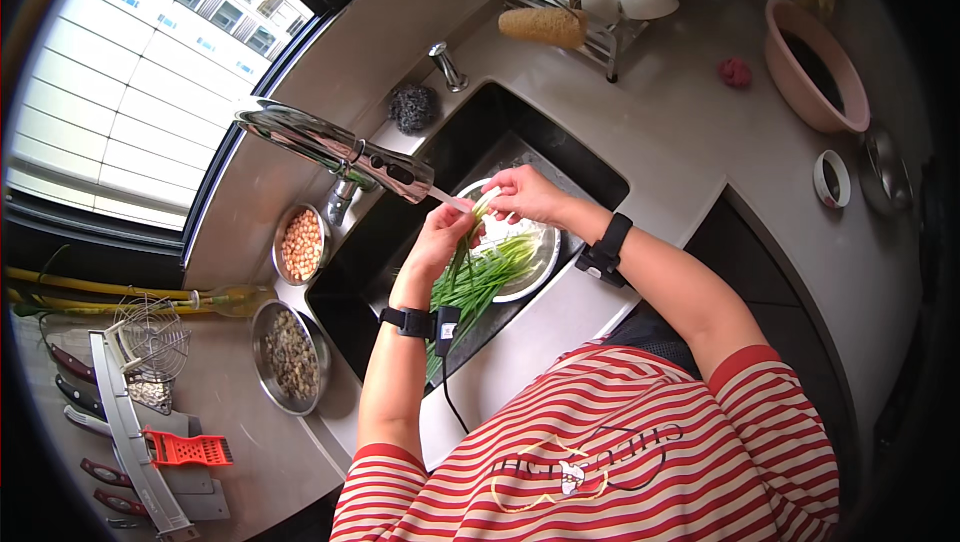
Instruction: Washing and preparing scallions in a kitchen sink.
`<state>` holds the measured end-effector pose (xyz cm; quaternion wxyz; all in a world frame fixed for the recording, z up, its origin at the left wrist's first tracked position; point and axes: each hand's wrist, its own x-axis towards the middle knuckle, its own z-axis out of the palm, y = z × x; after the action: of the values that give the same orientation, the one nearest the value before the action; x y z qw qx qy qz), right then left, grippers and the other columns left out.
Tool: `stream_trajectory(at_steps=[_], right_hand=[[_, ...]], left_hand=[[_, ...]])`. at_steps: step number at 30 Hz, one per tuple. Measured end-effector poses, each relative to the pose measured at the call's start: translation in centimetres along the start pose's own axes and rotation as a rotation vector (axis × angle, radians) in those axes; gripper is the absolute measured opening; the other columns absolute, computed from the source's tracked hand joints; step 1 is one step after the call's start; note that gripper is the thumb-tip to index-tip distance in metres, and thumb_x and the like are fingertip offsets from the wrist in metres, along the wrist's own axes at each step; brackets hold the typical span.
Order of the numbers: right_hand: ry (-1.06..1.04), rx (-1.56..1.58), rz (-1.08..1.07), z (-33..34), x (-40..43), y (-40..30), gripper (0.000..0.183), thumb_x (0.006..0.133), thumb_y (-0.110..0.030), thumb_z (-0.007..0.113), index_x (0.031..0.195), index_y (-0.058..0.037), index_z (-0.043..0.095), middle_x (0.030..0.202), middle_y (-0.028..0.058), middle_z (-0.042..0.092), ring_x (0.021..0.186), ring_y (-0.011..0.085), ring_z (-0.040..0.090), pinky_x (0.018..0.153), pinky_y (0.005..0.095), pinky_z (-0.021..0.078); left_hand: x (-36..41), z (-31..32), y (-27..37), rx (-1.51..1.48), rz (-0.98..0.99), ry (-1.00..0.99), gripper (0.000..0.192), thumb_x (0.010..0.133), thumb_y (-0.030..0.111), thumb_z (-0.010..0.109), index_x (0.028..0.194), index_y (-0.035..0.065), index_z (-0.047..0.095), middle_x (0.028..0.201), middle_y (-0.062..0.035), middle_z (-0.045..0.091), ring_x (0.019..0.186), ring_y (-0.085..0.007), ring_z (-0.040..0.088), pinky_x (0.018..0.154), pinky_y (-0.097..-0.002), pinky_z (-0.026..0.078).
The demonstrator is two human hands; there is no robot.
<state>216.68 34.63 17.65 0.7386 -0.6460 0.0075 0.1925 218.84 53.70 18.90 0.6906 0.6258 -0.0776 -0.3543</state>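
Note:
My left hand (445, 233) grips a small bunch of green onions around its green stalks. At the bunch's white ends, my right hand (521, 195) pinches with thumb and fingers. Water runs from the chrome pull-out faucet (322, 143) onto the bunch between both hands. Below them, a round basin (553, 260) with a pale rim sits in the dark sink (577, 170). More green onions (480, 279) lie across that basin, white ends inside, with their long leaves hanging over the side towards me.
Left of the sink stand a metal bowl of round tan pieces (302, 245) and a metal bowl of small shellfish-like pieces (292, 354). A knife rack (135, 422) is farther left. A steel-wool scrubber (414, 109) lies behind the sink; a pink basin (784, 84) stands right.

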Motion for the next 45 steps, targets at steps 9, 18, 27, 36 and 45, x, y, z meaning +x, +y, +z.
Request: stream_trajectory(at_steps=[9, 18, 27, 36, 45], right_hand=[[-0.018, -0.045, 0.030, -0.1, -0.8, -0.9, 0.037, 0.076, -0.003, 0.052, 0.112, -0.0013, 0.048, 0.085, 0.0078, 0.062, 0.066, 0.0120, 0.059, 0.051, 0.0244, 0.0489], [0.101, -0.495, -0.194, 0.4, -0.1, -0.7, 0.017, 0.075, -0.014, 0.061, 0.082, 0.0016, 0.061, 0.062, 0.0056, 0.060, 0.054, 0.0104, 0.057, 0.049, 0.0241, 0.0455], [-0.009, -0.631, -0.202, -3.0, -0.8, -0.5, 0.033, 0.078, -0.015, 0.058, 0.107, 0.0001, 0.056, 0.076, 0.0086, 0.062, 0.064, 0.0105, 0.057, 0.053, 0.0247, 0.0459], [0.202, -0.439, 0.072, -9.8, -6.4, -2.4, 0.033, 0.077, -0.020, 0.061, 0.103, 0.0001, 0.058, 0.081, 0.0072, 0.062, 0.070, 0.0121, 0.057, 0.056, 0.0261, 0.0471], [0.372, -0.346, 0.286, -14.7, -8.9, 0.7, 0.031, 0.082, -0.021, 0.056, 0.107, -0.0028, 0.055, 0.088, 0.0039, 0.061, 0.071, 0.0085, 0.055, 0.056, 0.0216, 0.0451]], left_hand=[[-0.1, 0.3, 0.7, 0.288, -0.005, 0.041, 0.019, 0.079, 0.005, 0.059, 0.097, -0.0002, 0.058, 0.072, -0.0006, 0.058, 0.062, -0.0072, 0.052, 0.057, -0.0206, 0.041], [0.4, 0.3, 1.1, 0.463, 0.005, -0.058, 0.010, 0.083, 0.006, 0.054, 0.086, 0.0001, 0.061, 0.067, 0.0028, 0.055, 0.060, -0.0045, 0.048, 0.056, -0.0187, 0.039], [0.9, 0.5, 2.1, 0.499, -0.130, -0.133, 0.012, 0.088, 0.012, 0.048, 0.086, 0.0048, 0.057, 0.060, 0.0038, 0.049, 0.052, -0.0048, 0.045, 0.049, -0.0185, 0.036], [2.5, -0.2, 2.9, -0.157, 0.006, -0.054, 0.018, 0.082, 0.010, 0.057, 0.098, 0.0023, 0.056, 0.080, -0.0039, 0.059, 0.081, -0.0193, 0.058, 0.080, -0.0329, 0.044], [-0.9, -3.5, 5.8, 0.327, 0.224, 0.180, 0.014, 0.084, 0.004, 0.046, 0.093, -0.0001, 0.056, 0.083, -0.0055, 0.059, 0.076, -0.0140, 0.058, 0.070, -0.0308, 0.048]])
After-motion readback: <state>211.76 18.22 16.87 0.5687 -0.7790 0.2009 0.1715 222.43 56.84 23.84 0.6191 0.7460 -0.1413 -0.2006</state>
